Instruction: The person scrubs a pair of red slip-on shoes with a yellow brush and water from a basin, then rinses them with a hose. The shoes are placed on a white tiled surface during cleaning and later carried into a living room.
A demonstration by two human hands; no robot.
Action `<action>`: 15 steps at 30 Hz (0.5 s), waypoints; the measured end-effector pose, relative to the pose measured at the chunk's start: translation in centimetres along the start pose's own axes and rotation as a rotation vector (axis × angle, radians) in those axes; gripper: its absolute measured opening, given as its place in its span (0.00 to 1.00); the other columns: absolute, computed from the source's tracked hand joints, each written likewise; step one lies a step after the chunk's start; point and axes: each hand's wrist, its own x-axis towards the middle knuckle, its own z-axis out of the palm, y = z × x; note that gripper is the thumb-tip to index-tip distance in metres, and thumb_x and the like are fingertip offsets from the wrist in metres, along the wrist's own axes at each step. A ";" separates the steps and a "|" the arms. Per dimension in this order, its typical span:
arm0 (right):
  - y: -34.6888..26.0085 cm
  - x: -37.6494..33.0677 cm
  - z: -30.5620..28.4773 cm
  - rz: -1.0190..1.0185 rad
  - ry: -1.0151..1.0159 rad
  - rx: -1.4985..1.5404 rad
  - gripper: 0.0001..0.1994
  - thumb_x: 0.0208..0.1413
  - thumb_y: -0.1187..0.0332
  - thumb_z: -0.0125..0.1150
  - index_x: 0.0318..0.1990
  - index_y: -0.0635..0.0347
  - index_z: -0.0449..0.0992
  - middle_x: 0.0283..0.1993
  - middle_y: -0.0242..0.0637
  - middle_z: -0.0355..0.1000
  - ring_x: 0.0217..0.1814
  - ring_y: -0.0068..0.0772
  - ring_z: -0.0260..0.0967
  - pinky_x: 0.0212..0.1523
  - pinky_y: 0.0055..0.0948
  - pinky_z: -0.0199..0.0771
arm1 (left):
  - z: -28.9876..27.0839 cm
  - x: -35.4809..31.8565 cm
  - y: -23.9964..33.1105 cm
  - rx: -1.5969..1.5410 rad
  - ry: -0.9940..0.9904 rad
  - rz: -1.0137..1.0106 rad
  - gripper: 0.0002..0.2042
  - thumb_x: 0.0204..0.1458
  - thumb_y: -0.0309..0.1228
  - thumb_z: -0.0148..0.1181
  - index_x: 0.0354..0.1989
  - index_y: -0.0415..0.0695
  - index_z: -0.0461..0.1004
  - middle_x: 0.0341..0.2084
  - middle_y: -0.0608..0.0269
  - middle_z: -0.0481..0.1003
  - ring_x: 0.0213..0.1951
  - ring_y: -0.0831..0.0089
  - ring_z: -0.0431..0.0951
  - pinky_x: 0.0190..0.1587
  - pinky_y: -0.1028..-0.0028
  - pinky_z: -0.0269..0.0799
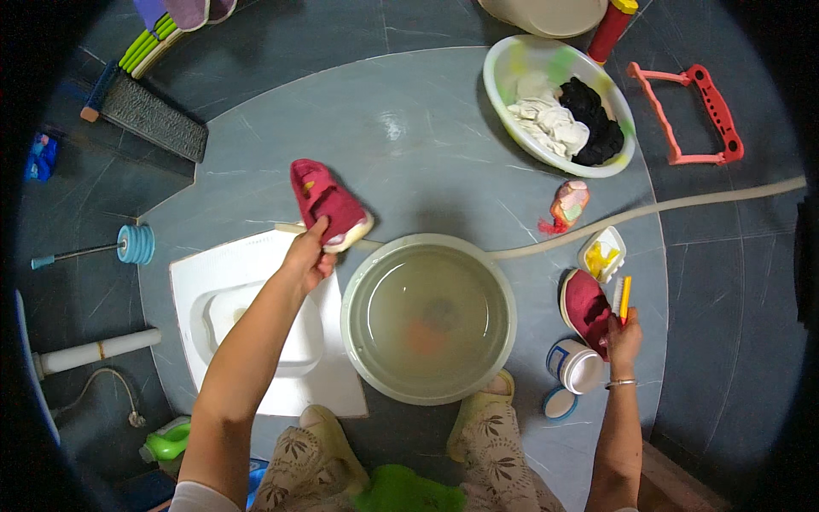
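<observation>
As left hand (309,258) holds shoe (331,203) | basin rim (426,240) lies near | floor (418,171) ahead

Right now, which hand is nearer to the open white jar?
Right. The right hand is just beyond the white jar, slightly to its right; the left hand is far off, across the basin, on a red shoe.

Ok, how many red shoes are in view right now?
2. One red shoe is in the left hand; the other red shoe is at the right hand, next to the white jar. A reddish patch inside the basin is too murky to identify.
</observation>
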 end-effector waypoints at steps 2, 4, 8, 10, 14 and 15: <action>0.0 0.5 0.6 0.083 -0.084 0.126 0.09 0.48 0.75 0.61 0.33 0.62 0.65 0.23 0.42 0.68 0.24 0.42 0.64 0.28 0.37 0.67 | 1.1 0.8 0.5 -0.025 -0.033 0.009 0.21 0.55 0.54 0.49 0.32 0.46 0.65 0.13 0.71 0.60 0.12 0.81 0.56 0.11 0.80 0.49; -2.3 0.2 -0.2 0.095 -0.132 0.204 0.09 0.49 0.76 0.61 0.32 0.61 0.65 0.21 0.36 0.67 0.21 0.31 0.62 0.25 0.33 0.66 | 1.4 2.2 0.3 -0.029 0.053 0.121 0.23 0.54 0.55 0.51 0.36 0.44 0.66 0.18 0.68 0.65 0.16 0.78 0.64 0.14 0.80 0.58; 4.7 1.4 1.5 0.029 -0.014 0.524 0.09 0.50 0.78 0.60 0.31 0.59 0.64 0.26 0.29 0.67 0.23 0.21 0.62 0.22 0.24 0.64 | 3.7 1.2 0.5 -0.167 0.142 0.204 0.30 0.52 0.55 0.53 0.49 0.38 0.62 0.33 0.58 0.71 0.27 0.73 0.75 0.20 0.80 0.71; 0.0 0.4 0.1 0.236 -0.070 0.678 0.10 0.51 0.80 0.58 0.39 0.61 0.65 0.33 0.30 0.68 0.32 0.20 0.65 0.32 0.22 0.67 | 1.5 0.6 0.5 -0.125 0.146 0.239 0.30 0.55 0.50 0.52 0.55 0.38 0.57 0.42 0.55 0.69 0.33 0.72 0.76 0.25 0.78 0.74; 1.8 -0.4 -1.0 0.105 0.148 0.754 0.17 0.52 0.78 0.58 0.51 0.64 0.65 0.40 0.34 0.69 0.39 0.24 0.67 0.41 0.25 0.70 | 2.1 -3.0 -0.8 -0.012 0.107 0.467 0.25 0.57 0.43 0.53 0.56 0.41 0.58 0.41 0.57 0.70 0.33 0.74 0.74 0.30 0.76 0.70; 0.9 -0.7 -1.6 0.062 0.194 0.796 0.18 0.52 0.78 0.58 0.51 0.65 0.65 0.41 0.35 0.69 0.40 0.25 0.67 0.42 0.25 0.70 | 2.3 -4.4 -1.1 0.025 0.066 0.531 0.23 0.57 0.41 0.53 0.56 0.42 0.58 0.41 0.58 0.70 0.32 0.74 0.74 0.31 0.76 0.69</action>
